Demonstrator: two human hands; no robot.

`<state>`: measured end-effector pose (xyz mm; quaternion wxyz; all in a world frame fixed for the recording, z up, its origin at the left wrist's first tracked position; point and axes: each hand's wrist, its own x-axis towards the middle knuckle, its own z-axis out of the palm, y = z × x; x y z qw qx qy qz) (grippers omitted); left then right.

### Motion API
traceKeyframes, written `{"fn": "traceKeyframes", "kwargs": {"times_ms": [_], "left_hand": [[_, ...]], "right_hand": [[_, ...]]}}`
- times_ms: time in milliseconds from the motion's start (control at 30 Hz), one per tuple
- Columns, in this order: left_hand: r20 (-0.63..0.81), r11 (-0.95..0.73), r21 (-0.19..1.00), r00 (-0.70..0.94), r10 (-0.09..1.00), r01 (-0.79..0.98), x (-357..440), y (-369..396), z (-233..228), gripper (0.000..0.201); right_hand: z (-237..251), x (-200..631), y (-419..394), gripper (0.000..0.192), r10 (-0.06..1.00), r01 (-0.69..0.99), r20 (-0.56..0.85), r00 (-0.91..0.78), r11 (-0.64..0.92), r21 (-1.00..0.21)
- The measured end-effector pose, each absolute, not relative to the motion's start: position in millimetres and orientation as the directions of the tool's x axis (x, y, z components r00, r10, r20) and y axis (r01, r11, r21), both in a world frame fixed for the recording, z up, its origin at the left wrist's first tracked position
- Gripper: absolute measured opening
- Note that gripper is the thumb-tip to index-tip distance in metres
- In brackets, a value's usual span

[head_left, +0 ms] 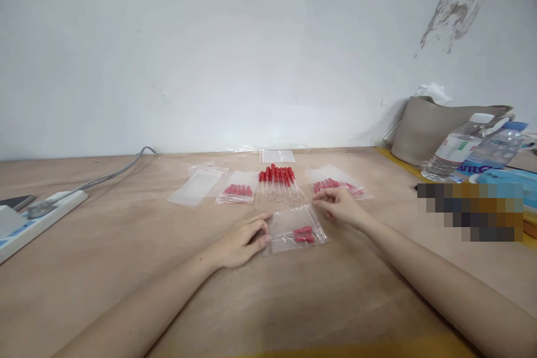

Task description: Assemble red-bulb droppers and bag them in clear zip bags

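In the middle of the frame I see a clear bag lying flat on the table, with two red-capped droppers inside. To do this well, I judge the bag mouth must stay pinned flat so the droppers slide in straight. My left hand rests on the bag's left edge, fingers curled narrow, pinching the plastic. My right hand touches its upper right corner, fingers loosely bent; whether they grip anything I cannot tell. Just above lies a row of loose droppers, with filled bags on either side.
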<state>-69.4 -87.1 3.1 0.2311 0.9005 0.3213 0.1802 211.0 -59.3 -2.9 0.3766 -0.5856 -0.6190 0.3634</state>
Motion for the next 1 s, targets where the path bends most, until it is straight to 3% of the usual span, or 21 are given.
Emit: {"fn": "traceKeyframes", "kwargs": {"times_ms": [100,167,333,500,567,700,800,867,1000], "left_hand": [[0.155,-0.684,0.526,0.734,0.661,0.506,-70,-87,4,0.021],[0.163,-0.696,0.513,0.740,0.653,0.502,-70,-88,4,0.019],[0.176,-0.712,0.490,0.743,0.646,0.503,-70,-90,4,0.019],[0.187,-0.722,0.487,0.748,0.636,0.492,-69,-90,5,0.021],[0.187,-0.722,0.484,0.748,0.636,0.493,-69,-90,5,0.021],[0.180,-0.723,0.477,0.749,0.637,0.500,-70,-89,3,0.028],[0.182,-0.730,0.470,0.755,0.631,0.497,-70,-88,2,0.033],[0.187,-0.738,0.461,0.760,0.623,0.492,-70,-88,2,0.035],[0.187,-0.744,0.451,0.763,0.618,0.492,-69,-88,3,0.040]], "right_hand": [[2,201,-29,0.013,0.980,0.641,0.194,0.040,0.124,-0.757],[4,190,-7,0.016,0.975,0.741,0.205,0.089,0.073,-0.668],[2,167,33,0.041,0.984,0.756,0.097,0.151,-0.052,-0.652],[-1,172,38,0.022,0.988,0.734,-0.023,0.150,-0.127,-0.667],[2,178,35,0.023,0.983,0.724,-0.050,0.174,-0.162,-0.671],[13,190,24,0.057,0.975,0.686,-0.025,0.222,-0.174,-0.706],[21,198,6,0.079,0.983,0.579,0.032,0.183,-0.081,-0.811],[22,204,-12,0.079,0.987,0.467,0.068,0.148,-0.010,-0.884],[11,211,-50,0.061,0.972,0.247,0.090,0.216,0.035,-0.968]]}}
